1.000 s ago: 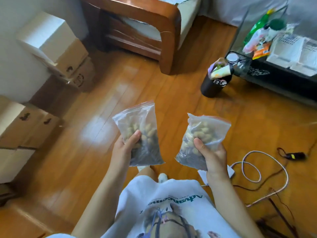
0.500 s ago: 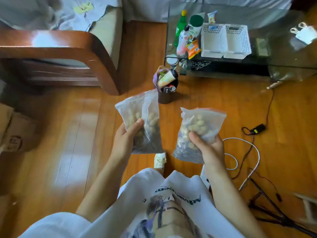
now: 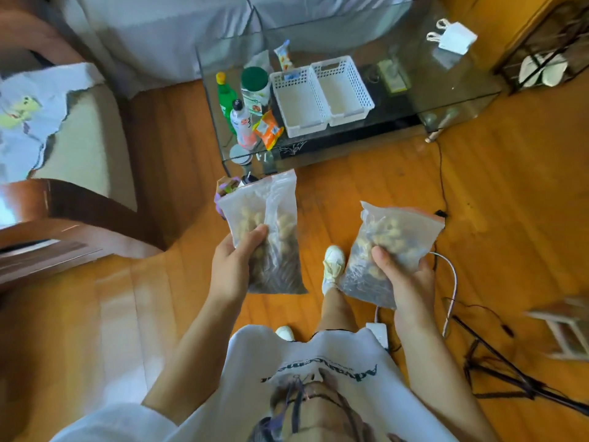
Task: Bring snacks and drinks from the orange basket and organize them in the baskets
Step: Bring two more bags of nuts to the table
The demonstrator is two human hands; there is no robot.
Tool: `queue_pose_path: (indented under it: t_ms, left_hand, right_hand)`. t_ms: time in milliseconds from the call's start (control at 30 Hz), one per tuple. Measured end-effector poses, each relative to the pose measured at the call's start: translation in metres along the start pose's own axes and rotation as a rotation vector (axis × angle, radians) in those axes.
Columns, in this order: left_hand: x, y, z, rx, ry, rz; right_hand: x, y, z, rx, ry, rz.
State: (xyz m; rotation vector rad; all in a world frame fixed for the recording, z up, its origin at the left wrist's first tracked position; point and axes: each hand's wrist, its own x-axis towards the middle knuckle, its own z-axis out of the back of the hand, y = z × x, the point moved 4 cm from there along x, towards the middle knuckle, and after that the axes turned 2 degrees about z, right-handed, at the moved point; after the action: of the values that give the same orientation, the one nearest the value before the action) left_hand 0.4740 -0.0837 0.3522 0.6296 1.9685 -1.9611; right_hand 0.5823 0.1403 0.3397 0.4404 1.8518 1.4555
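Observation:
My left hand grips a clear zip bag of nuts, held upright over the floor. My right hand grips a second clear bag of nuts, tilted a little. Ahead stands a glass coffee table with two white slotted baskets side by side, the left basket and the right basket, both without contents. Left of them stand a green bottle, a green-lidded jar, a white bottle and an orange snack packet. No orange basket shows.
A dark bin with wrappers sits on the wooden floor behind the left bag. A wooden armchair stands at left, a grey sofa behind. Cables and tripod legs lie at right. A white paper bag rests on the table's far end.
The view has swung right and toward the glass table, which is now nearer and fuller in view. Both hands still hold their bags, roughly the same way.

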Motion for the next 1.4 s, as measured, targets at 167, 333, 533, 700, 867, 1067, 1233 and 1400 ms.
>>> queue_pose_path:
  t_ms: [167, 333, 533, 700, 867, 1067, 1233, 1400]
  left_hand:
    - [0.066, -0.021, -0.058, 0.063, 0.023, 0.028]
    - [0.133, -0.066, -0.132, 0.081, 0.017, 0.040]
    - [0.194, -0.111, -0.210, 0.108, -0.012, 0.013]
    - [0.235, -0.120, -0.229, 0.101, -0.078, 0.040]
    - [0.285, -0.131, -0.236, 0.108, -0.167, 0.117]
    - [0.379, -0.173, -0.257, 0.087, -0.157, 0.096]
    - [0.460, -0.220, -0.270, 0.116, -0.122, 0.091]
    - [0.541, -0.253, -0.273, 0.080, -0.091, 0.129]
  right_hand:
    - [0.089, 0.015, -0.003, 0.022, -0.037, -0.010]
    - [0.182, 0.052, -0.002, 0.050, 0.004, 0.001]
    - [0.268, 0.081, 0.008, 0.016, 0.034, -0.019]
    - [0.324, 0.092, -0.005, -0.009, 0.072, -0.049]
    - [0.386, 0.103, -0.036, -0.068, 0.139, -0.084]
    - [0.474, 0.130, -0.090, -0.094, 0.214, -0.086]
    - [0.554, 0.146, -0.141, -0.093, 0.201, -0.119]
    - [0.633, 0.151, -0.197, -0.200, 0.186, -0.150]
